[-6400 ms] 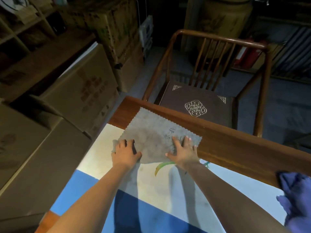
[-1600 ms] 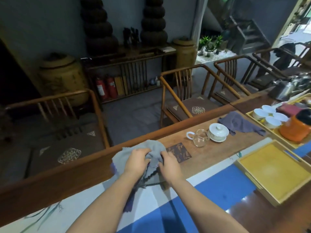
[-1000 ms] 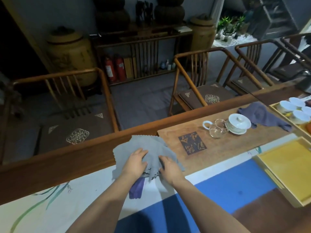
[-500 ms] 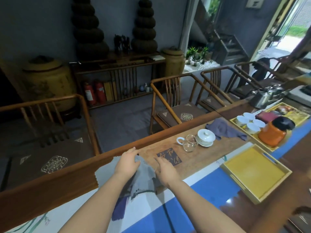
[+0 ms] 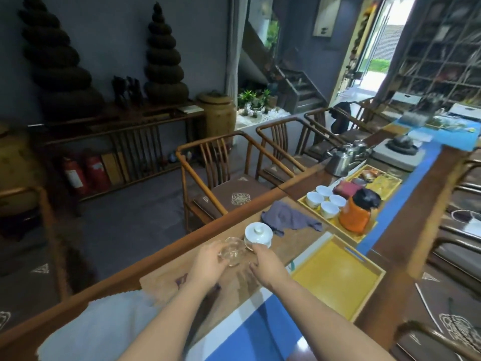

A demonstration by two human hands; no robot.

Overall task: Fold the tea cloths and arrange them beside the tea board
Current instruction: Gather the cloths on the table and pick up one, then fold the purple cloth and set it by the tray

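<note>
A pale grey tea cloth (image 5: 104, 327) lies spread and blurred at the lower left, on the table just left of the wooden tea board (image 5: 296, 243), and neither hand touches it. A crumpled purple-grey cloth (image 5: 289, 218) lies on the board's far end. My left hand (image 5: 208, 264) is against the left side of a glass pitcher (image 5: 233, 250); whether it grips is unclear. My right hand (image 5: 268, 267) reaches with relaxed fingers to the pitcher's right, beside a white lidded cup (image 5: 258, 234).
A yellow tray (image 5: 335, 277) sits to the right of the board. Beyond it another tray holds several white cups (image 5: 322, 201) and an orange jar (image 5: 356, 214); a steel kettle (image 5: 341, 160) stands farther back. Wooden chairs (image 5: 221, 178) line the table's far side.
Both hands have left the grey cloth and moved right along the board to the glass pitcher. The view swung right; the grey cloth stays spread at the left.
</note>
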